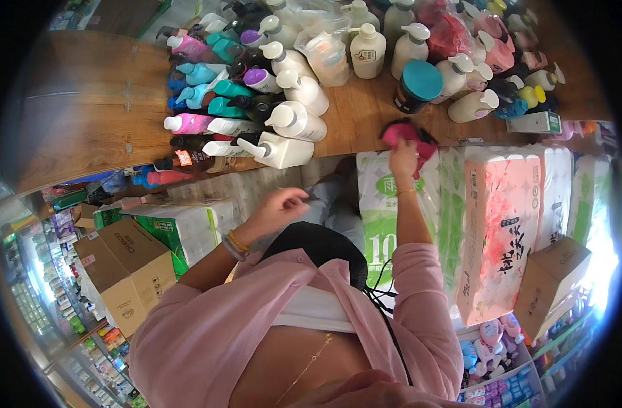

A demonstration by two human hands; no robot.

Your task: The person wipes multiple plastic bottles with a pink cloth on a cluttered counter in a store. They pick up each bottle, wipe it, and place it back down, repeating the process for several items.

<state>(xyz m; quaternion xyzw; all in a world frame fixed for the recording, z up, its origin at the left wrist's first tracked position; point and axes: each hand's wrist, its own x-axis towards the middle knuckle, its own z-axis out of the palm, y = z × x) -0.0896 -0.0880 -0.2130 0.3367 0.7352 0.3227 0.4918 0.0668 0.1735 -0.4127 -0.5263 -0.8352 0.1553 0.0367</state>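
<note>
My right hand (404, 158) grips a crumpled pink and black cloth (423, 145) at the front edge of the wooden shelf (356, 122). Just behind the cloth stands a dark jar with a teal lid (418, 86). My left hand (286, 204) hangs in the air in front of the shelf, fingers curled and apart, holding nothing. Nearest to it are a square white pump bottle (285, 150) and a round white pump bottle (303, 122), both leaning towards the left. A cream pump bottle (368, 51) stands upright farther back.
Pump bottles in many colours crowd both sides of the shelf, with a small white box (532, 123) at right. Below the edge are wrapped toilet-paper packs (502, 229) and cardboard boxes, one at left (132, 270) and one at right (550, 285). Stocked shelves line the lower left.
</note>
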